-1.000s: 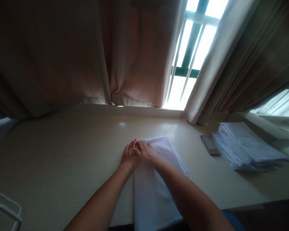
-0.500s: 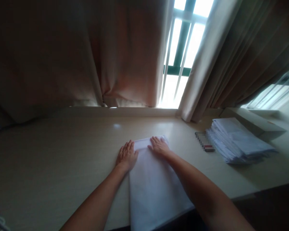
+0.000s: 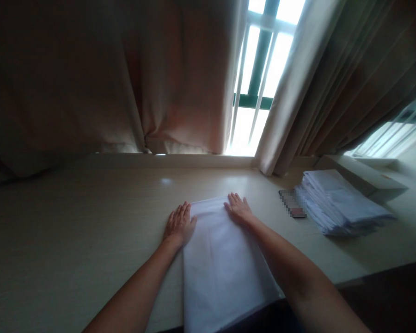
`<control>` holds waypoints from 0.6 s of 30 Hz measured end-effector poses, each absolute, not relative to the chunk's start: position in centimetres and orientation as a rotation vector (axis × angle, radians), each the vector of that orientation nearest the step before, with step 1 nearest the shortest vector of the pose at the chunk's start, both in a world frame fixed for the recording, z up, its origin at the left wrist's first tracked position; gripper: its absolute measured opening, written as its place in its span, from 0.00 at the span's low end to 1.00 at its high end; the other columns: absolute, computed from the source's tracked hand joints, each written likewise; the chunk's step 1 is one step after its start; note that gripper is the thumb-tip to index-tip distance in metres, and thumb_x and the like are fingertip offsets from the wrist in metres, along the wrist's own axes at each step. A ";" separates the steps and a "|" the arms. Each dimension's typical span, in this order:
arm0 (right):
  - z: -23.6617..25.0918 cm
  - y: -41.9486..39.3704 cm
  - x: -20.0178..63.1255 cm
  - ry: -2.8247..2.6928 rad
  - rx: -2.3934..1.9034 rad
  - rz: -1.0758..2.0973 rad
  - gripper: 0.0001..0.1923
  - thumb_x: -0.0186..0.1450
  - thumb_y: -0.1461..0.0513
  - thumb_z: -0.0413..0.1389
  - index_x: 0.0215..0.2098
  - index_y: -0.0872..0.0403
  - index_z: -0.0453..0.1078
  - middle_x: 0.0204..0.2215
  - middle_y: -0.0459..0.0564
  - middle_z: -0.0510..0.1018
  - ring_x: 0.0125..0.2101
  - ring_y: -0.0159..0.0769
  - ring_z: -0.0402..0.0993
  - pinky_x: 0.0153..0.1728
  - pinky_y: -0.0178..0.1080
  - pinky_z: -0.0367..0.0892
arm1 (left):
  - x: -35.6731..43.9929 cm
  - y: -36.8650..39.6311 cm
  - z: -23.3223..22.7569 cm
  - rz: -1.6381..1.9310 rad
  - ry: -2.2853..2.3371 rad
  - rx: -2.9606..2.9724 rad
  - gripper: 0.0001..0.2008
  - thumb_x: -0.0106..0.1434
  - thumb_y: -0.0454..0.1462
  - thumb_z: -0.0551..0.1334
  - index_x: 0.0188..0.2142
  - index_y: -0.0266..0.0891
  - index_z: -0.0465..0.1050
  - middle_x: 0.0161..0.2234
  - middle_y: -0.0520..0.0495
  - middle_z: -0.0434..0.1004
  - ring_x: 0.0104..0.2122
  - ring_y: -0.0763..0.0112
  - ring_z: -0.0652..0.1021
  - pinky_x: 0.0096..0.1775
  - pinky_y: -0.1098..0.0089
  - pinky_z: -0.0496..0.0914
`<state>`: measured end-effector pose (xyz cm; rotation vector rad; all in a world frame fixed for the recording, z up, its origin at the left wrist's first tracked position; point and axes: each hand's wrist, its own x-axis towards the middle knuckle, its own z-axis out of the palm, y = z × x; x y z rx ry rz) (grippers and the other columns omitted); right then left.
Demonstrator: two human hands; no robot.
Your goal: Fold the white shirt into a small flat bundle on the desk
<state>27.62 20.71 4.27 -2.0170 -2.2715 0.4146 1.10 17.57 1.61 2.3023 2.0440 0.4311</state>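
Note:
A folded white cloth lies lengthwise on the pale wooden table, its near end hanging over the front edge. My left hand lies flat, fingers apart, at the cloth's far left corner, partly on the table. Palm down, my right hand presses the far right corner of the cloth. Neither hand grips anything.
A stack of folded white cloths sits at the right of the table, with a small blurred-out object beside it. Dark curtains hang behind the table, parted at a bright barred window. A ledge stands at far right.
My hands were together at the cloth's far left corner. They have spread apart along the far edge, the right hand sliding to the right corner. The view shifted slightly left.

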 end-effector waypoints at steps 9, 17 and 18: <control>3.8 20.4 27.7 -2.110 -2.090 0.390 0.38 0.70 0.44 0.26 0.70 0.57 0.39 0.69 0.51 0.39 0.68 0.39 0.30 0.64 0.47 0.28 | -0.4 17.1 2.5 0.885 1.936 2.160 0.28 0.69 0.48 0.42 0.58 0.36 0.65 0.59 0.43 0.68 0.59 0.69 0.67 0.60 0.69 0.60; 3.2 20.0 28.1 -1.956 -2.244 0.397 0.40 0.69 0.44 0.23 0.70 0.59 0.35 0.70 0.52 0.34 0.68 0.40 0.25 0.64 0.52 0.26 | -0.5 17.0 2.4 0.818 1.889 2.176 0.27 0.66 0.51 0.48 0.56 0.38 0.68 0.56 0.44 0.72 0.57 0.65 0.70 0.58 0.66 0.62; 3.3 19.9 28.3 -1.967 -2.250 0.407 0.39 0.69 0.44 0.23 0.70 0.58 0.35 0.70 0.51 0.34 0.68 0.40 0.25 0.64 0.52 0.27 | -0.2 16.7 2.5 0.806 1.870 2.201 0.27 0.66 0.50 0.50 0.57 0.38 0.67 0.58 0.43 0.70 0.58 0.64 0.69 0.60 0.65 0.60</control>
